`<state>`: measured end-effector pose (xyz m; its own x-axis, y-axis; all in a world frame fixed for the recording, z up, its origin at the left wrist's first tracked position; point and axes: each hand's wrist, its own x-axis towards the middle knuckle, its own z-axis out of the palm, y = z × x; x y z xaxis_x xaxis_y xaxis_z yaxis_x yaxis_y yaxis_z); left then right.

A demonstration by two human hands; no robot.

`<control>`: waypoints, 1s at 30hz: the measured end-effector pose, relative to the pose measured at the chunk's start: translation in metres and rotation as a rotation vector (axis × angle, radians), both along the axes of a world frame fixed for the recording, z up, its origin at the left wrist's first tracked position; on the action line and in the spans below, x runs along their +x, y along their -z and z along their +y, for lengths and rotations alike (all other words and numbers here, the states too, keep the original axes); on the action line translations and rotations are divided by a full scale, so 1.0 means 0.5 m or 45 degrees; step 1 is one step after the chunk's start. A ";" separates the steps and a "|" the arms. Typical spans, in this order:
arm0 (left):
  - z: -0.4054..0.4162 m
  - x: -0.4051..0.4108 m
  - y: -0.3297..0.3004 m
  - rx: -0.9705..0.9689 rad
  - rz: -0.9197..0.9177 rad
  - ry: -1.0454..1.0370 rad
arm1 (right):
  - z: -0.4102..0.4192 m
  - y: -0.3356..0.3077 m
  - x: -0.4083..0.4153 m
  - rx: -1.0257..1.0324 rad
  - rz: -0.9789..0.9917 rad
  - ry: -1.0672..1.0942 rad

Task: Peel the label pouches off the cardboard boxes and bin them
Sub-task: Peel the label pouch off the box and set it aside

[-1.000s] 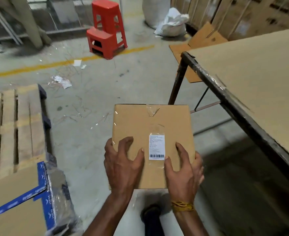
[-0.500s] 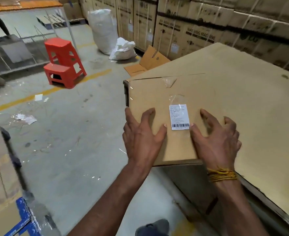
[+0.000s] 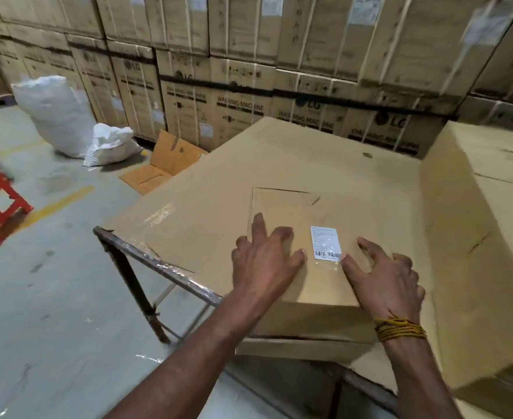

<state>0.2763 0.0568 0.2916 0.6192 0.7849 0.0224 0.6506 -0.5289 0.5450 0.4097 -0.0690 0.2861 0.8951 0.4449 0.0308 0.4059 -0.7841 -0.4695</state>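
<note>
A small cardboard box [image 3: 309,252], which a second ago was carried in the air above the warehouse floor and half a second ago was only reaching the corner of the table, is now set down flat on the cardboard-covered table [image 3: 219,189], with its near edge hanging slightly past the table's front. From this it may be judged that the carrying step is finished and the peeling step can begin, since the box is supported and both hands can be freed. The label pouch [image 3: 325,244], a clear plastic sleeve over a white printed slip with a barcode, is seen still stuck flat on the box top, just right of centre, with no corner lifted. The left hand [image 3: 264,261] is laid on the box at nine o'clock from the pouch, its fingers spread and nearly straight, pressed on the cardboard, nothing gripped. The right hand [image 3: 382,276] is placed at four o'clock from the pouch, fingers arched and splayed, with the thumb tip touching or almost touching the pouch's lower right corner; nothing is pinched yet. A yellow thread band [image 3: 400,329] is worn on the right wrist. A larger carton [image 3: 472,237] stands at three o'clock on the table. No bin can be clearly made out; white sacks [image 3: 67,116] lie at ten o'clock on the floor.
</note>
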 end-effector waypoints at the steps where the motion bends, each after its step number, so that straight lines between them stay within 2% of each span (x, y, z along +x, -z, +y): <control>1: 0.009 0.017 -0.003 -0.018 0.020 0.027 | 0.002 0.001 0.017 -0.024 0.011 0.007; 8: 0.043 0.107 0.013 -0.022 0.084 0.203 | 0.036 -0.002 0.104 0.017 0.008 0.050; 12: 0.063 0.141 0.019 0.084 0.124 0.332 | 0.063 0.005 0.125 0.138 -0.132 -0.133; 17: 0.126 0.176 0.013 0.069 0.059 0.488 | 0.109 0.003 0.186 0.177 -0.064 -0.324; 23: 0.227 0.266 0.009 0.118 0.010 0.654 | 0.149 -0.014 0.230 0.034 -0.019 -0.290; 30: 0.293 0.348 0.020 0.210 0.056 0.758 | 0.166 -0.012 0.244 -0.064 -0.032 -0.290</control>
